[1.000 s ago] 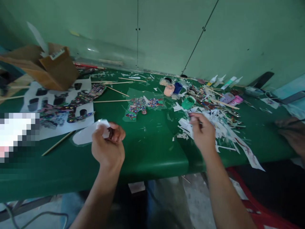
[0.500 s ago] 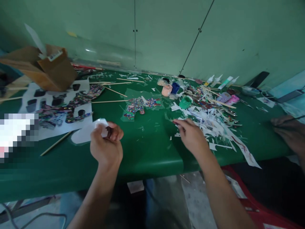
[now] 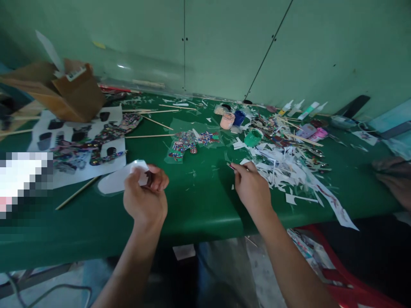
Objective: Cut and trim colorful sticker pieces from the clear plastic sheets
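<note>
My left hand (image 3: 146, 194) is closed on a white paper cutout (image 3: 112, 182) with a rounded end. Clear film shows along the cutout's edge, and my fingers cover its right part. My right hand (image 3: 252, 184) pinches a small thin reddish object (image 3: 231, 166) with a pale tip; its kind is too small to make out. Beyond and between my hands lies a colourful patterned cutout (image 3: 184, 143) on clear film. Just right of my right hand is a heap of white paper scraps (image 3: 281, 167).
A cardboard box (image 3: 75, 96) stands at the back left by a printed sheet (image 3: 112, 160). Wooden sticks (image 3: 77, 193) lie about. Paint pots, among them a green pot (image 3: 253, 137), stand behind the scraps. At the far right rests another person's hand (image 3: 393, 173).
My right hand has moved slightly left and nearer to me with the small object. A clear sliver by its fingertips has dropped from sight. My left hand keeps hold of the cutout.
</note>
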Available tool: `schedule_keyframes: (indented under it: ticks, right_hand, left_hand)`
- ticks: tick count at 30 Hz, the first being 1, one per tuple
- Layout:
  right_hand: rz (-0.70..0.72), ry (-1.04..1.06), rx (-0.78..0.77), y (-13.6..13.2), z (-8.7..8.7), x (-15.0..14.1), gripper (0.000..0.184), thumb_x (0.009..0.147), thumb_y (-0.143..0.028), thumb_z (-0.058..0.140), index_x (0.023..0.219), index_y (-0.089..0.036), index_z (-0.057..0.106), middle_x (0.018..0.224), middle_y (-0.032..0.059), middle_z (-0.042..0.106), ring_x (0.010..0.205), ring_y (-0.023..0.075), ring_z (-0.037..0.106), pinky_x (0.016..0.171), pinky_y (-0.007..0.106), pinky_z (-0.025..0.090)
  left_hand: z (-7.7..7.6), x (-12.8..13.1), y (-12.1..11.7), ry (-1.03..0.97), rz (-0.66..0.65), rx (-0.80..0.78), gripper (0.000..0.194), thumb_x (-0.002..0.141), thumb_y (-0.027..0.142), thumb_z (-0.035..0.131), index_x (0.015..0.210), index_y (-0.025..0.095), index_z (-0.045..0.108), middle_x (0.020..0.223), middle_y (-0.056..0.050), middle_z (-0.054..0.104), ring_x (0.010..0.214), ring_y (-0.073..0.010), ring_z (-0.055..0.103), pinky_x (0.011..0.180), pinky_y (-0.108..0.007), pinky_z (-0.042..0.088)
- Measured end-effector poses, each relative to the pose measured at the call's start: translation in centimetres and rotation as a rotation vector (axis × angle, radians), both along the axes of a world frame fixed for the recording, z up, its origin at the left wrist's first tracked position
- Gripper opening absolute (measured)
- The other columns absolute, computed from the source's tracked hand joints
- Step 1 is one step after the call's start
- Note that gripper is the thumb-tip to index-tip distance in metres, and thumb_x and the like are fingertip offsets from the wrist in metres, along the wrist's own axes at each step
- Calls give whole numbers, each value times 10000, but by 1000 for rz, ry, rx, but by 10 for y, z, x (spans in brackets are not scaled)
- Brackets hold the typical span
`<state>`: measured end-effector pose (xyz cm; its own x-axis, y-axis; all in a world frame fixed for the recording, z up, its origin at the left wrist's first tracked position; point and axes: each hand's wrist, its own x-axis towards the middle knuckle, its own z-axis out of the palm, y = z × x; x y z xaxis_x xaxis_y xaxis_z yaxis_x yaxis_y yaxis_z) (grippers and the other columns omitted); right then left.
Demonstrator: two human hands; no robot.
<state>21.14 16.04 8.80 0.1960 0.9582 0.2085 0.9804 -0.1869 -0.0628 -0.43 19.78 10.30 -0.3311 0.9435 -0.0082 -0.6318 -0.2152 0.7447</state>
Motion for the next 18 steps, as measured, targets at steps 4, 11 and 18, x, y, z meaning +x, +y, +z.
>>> schedule_keyframes:
  ticks: [4,11,18]
  right_hand:
    - [108,55,-28,-6,4,-19,325,936,-266,439,1166,-330,659,1032,23,604,632,109,613,511,253,396]
    - [44,-26,-68,6,-6,-40,360,936,-235,422,1225,-302,626,1040,55,587,589,112,606,474,253,369]
    - [-196,24,-86,13,4,-8,363,942,-245,378,1194,-282,636,1037,106,591,577,148,614,490,273,379]
  left_hand:
    - [0,0,0,3,5,3,289,792,237,419,556,160,567,396,41,277,379,-79,251,433,-249,223]
    - [1,0,0,5,12,-13,298,796,258,436,545,158,560,390,42,280,373,-76,260,427,-242,228]
    - [1,0,0,-22,11,-34,290,790,252,442,541,158,559,383,39,279,372,-77,261,427,-241,228]
